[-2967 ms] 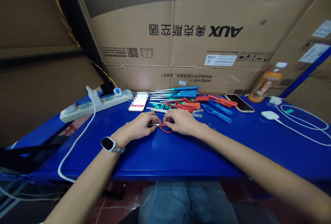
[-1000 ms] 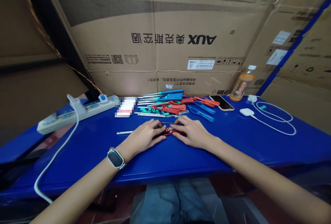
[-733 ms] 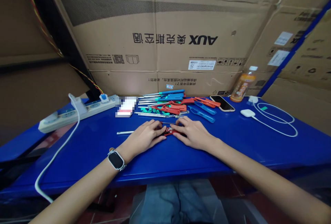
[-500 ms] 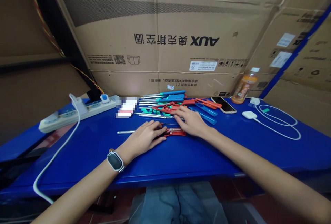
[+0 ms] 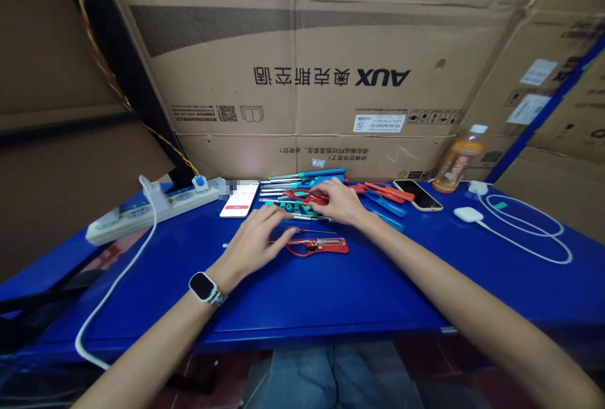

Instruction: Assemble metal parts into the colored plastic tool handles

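Note:
A red long-nosed lighter body (image 5: pixel 321 246) lies flat on the blue table (image 5: pixel 331 295), with its metal tube running left under my left hand (image 5: pixel 259 237). That hand rests open, fingers spread, on the tube end and holds nothing. A thin rod (image 5: pixel 314 230) lies just behind the red body. My right hand (image 5: pixel 339 201) reaches further back with its fingers stretched onto a pile of red, blue and green lighter parts (image 5: pixel 307 187), fingertips on a red piece (image 5: pixel 302 196).
A white power strip (image 5: pixel 155 204) with a cable sits at the left. A lit phone (image 5: pixel 239 200) lies beside the pile, a dark phone (image 5: pixel 418 195) to its right. An orange bottle (image 5: pixel 456 163) and a white charger (image 5: pixel 466 213) stand right. Cardboard boxes (image 5: pixel 331 81) wall the back.
My right hand let go of the red lighter body and moved back onto the pile. My left hand slid off the body toward its tube. The red body now lies uncovered.

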Available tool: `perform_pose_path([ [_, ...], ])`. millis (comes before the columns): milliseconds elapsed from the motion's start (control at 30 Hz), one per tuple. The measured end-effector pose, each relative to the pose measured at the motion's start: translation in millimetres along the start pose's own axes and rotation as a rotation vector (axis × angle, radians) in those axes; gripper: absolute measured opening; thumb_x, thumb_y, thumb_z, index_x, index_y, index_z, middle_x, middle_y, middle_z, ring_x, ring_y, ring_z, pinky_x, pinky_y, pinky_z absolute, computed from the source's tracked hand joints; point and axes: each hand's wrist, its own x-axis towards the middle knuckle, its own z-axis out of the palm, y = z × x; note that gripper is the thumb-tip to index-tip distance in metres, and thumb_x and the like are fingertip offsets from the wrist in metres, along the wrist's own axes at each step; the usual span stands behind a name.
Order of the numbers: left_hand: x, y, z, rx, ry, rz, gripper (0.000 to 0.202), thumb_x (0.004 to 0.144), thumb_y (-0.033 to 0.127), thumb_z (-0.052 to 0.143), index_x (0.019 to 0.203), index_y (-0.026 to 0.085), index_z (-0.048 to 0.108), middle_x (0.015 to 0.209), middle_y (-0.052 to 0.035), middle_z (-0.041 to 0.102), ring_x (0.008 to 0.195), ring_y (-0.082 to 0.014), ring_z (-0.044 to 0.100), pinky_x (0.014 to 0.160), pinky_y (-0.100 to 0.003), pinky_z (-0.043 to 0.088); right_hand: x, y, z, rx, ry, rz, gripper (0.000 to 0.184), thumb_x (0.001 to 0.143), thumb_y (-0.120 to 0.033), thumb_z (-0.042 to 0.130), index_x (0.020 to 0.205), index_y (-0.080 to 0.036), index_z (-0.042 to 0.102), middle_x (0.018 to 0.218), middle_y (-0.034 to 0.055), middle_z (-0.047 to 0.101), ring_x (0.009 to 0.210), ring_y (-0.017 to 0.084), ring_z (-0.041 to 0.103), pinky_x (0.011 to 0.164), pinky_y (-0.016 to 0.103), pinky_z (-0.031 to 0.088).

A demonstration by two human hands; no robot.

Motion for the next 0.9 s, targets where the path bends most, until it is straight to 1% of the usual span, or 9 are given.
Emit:
perform_pose_path([
  [100,18,-8,-12.3,0.018,0.122,0.070,0.030,0.097,0.028,0.050,0.125,0.019,0.054,0.121,-0.0112,0.056,0.113,-0.0246,0.054,0.098,-0.043,0.046,-12,-1,-9,0.207,0.074,-0.088,0.027,0.086,-0.033,0.065,0.107,-0.017,0.071,0.099,0.0067,0.069,0.098,0.021,0.056,0.088,0.036,0.044],
  [200,42,-10,-20.0,0.032,0.010,0.185,0.034,0.096,0.028,0.054,0.129,0.023,0.054,0.128,-0.0105,0.056,0.116,-0.0263,0.051,0.098,-0.045,0.045,-26,-4,-15,0.486,0.028,-0.066,0.029,0.091,-0.031,0.057,0.111,-0.016,0.070,0.096,0.0063,0.067,0.083,0.016,0.059,0.077,0.031,0.047],
  [267,52,-11,-19.1,0.012,-0.049,0.220,0.029,0.096,0.030,0.054,0.124,0.023,0.059,0.119,-0.0088,0.061,0.112,-0.0259,0.052,0.095,-0.044,0.047,-36,-5,-16,0.633,-0.079,0.001,0.033,0.093,-0.035,0.052,0.115,-0.016,0.068,0.082,0.0028,0.065,0.067,0.013,0.056,0.065,0.027,0.045],
  [333,53,-13,-14.2,-0.027,-0.031,0.216,0.025,0.097,0.031,0.054,0.119,0.022,0.062,0.114,-0.0084,0.063,0.109,-0.0247,0.054,0.093,-0.043,0.048,-43,-4,-16,0.694,-0.169,0.049,0.037,0.095,-0.040,0.049,0.114,-0.015,0.068,0.066,-0.0013,0.058,0.057,0.012,0.051,0.059,0.026,0.043],
  [400,48,-16,-8.1,-0.074,0.002,0.212,0.023,0.097,0.030,0.053,0.117,0.022,0.063,0.113,-0.0081,0.064,0.107,-0.0234,0.056,0.093,-0.041,0.048,-47,-2,-16,0.668,-0.169,0.042,0.037,0.096,-0.041,0.047,0.109,-0.015,0.069,0.066,-0.0009,0.058,0.060,0.012,0.053,0.061,0.026,0.044],
  [533,34,-23,-0.8,-0.161,0.002,0.141,0.020,0.097,0.027,0.052,0.110,0.021,0.066,0.107,-0.0068,0.066,0.102,-0.0210,0.060,0.090,-0.037,0.049,-48,4,-14,0.460,-0.036,-0.080,0.025,0.093,-0.030,0.054,0.108,-0.018,0.070,0.097,0.0064,0.061,0.085,0.017,0.060,0.080,0.032,0.048],
  [600,32,-26,0.3,-0.197,-0.002,0.073,0.018,0.096,0.029,0.053,0.102,0.019,0.068,0.100,-0.0064,0.069,0.096,-0.0206,0.062,0.087,-0.037,0.049,-49,8,-13,0.325,-0.045,-0.129,0.022,0.091,-0.025,0.058,0.108,-0.019,0.070,0.105,0.0078,0.058,0.093,0.018,0.059,0.087,0.036,0.046],
  [800,33,-30,4.3,-0.243,-0.038,-0.027,0.024,0.095,0.034,0.052,0.088,0.017,0.068,0.088,-0.0056,0.070,0.084,-0.0192,0.064,0.080,-0.034,0.049,-54,13,-8,0.118,-0.163,-0.168,0.016,0.086,-0.024,0.064,0.100,-0.022,0.072,0.108,0.0066,0.061,0.101,0.022,0.058,0.090,0.041,0.040],
  [900,32,-32,8.3,-0.242,-0.053,-0.052,0.025,0.095,0.035,0.053,0.087,0.017,0.069,0.087,-0.0059,0.070,0.084,-0.0196,0.063,0.079,-0.034,0.048,-46,11,-6,0.101,-0.128,-0.158,0.013,0.088,-0.029,0.063,0.092,-0.021,0.073,0.104,0.0062,0.064,0.100,0.021,0.059,0.089,0.038,0.039],
])
